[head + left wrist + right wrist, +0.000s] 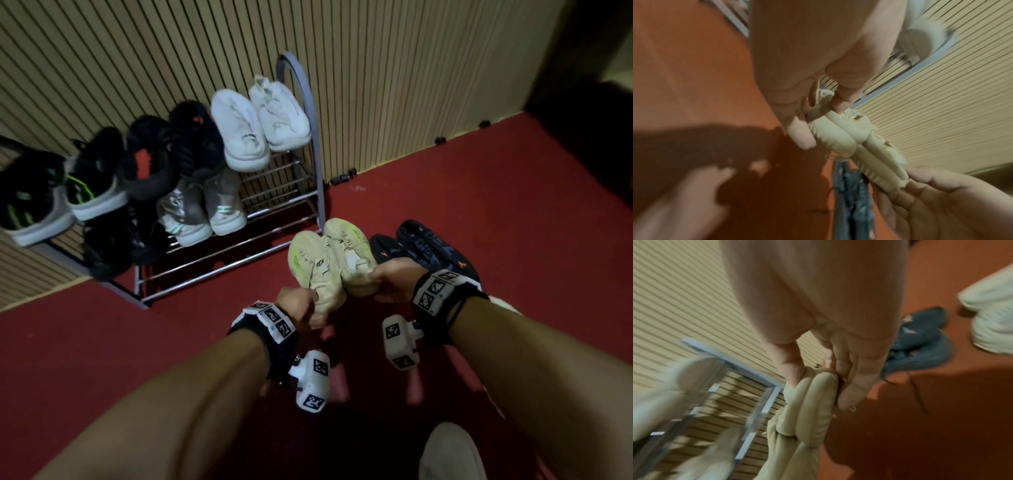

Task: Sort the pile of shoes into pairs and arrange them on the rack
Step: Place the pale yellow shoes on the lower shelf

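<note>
I log padded beige sneakers [330, 260] (soft puffy collars), my left hand [297, 303] and right hand [394, 277] each pinching a heel, dark knit pair [421, 248] beyond my right fingertips, tubular metal rack [301, 178].

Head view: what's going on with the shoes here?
A person is sorting shoes onto a grey metal shoe rack. The left hand and right hand each grip the heel of one shoe of a pale beige lace-up sneaker pair, held together above the red carpet floor. Several pairs already sit on the rack. A dark blue sneaker pair still lies on the floor.
</note>
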The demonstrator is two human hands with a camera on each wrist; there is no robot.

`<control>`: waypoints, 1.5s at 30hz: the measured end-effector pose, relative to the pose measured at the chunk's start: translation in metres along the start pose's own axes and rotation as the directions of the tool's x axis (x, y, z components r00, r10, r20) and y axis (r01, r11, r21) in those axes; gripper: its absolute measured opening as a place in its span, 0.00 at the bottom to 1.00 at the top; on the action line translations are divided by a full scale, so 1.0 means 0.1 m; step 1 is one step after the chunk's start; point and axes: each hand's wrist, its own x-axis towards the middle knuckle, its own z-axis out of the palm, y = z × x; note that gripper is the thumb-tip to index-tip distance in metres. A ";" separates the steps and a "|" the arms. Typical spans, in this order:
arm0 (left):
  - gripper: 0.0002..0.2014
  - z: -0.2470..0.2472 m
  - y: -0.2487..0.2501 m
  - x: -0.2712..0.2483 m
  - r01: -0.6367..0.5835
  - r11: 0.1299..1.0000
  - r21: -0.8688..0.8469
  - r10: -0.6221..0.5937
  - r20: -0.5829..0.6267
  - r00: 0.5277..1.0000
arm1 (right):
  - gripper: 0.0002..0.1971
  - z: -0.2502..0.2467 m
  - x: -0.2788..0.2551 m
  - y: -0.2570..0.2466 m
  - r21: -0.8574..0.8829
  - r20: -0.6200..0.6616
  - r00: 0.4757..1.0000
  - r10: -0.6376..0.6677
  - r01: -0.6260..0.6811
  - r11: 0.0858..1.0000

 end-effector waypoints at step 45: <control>0.20 -0.81 1.32 0.98 -0.329 0.942 -0.062 0.289 -0.348 0.892 | 0.20 1.04 0.90 -1.43 0.282 0.056 0.975 -0.217 0.193 0.940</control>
